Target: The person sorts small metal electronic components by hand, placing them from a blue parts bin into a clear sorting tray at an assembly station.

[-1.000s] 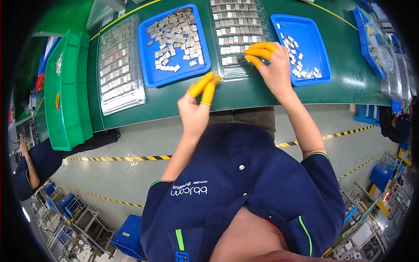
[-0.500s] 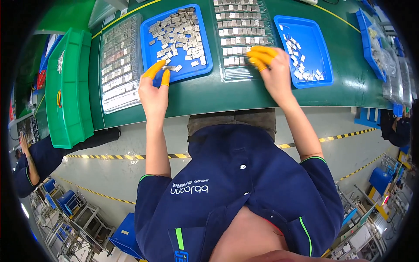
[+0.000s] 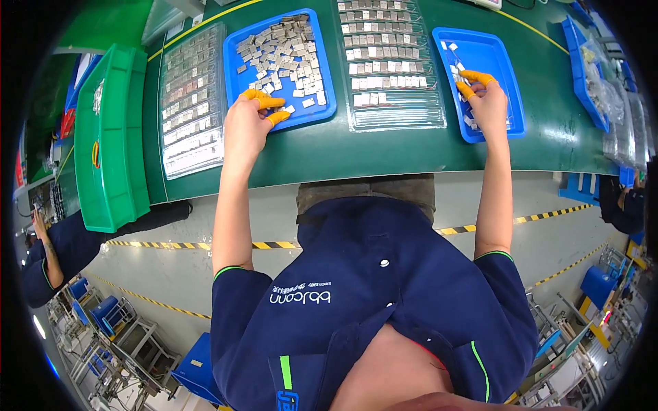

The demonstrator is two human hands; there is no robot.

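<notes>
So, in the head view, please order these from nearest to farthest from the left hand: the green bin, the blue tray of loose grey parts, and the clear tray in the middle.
1. Blue tray of loose grey parts: the left hand rests at its front edge.
2. Clear tray in the middle: just right of that tray.
3. Green bin: far left, at the table end.

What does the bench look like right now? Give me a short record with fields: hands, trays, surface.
left hand: left hand with orange fingertip covers, at the near edge of the left blue tray of small grey parts
right hand: right hand reaching into the right blue tray
between: clear tray with rows of parts
surface: green bench
far left: green bin
</notes>
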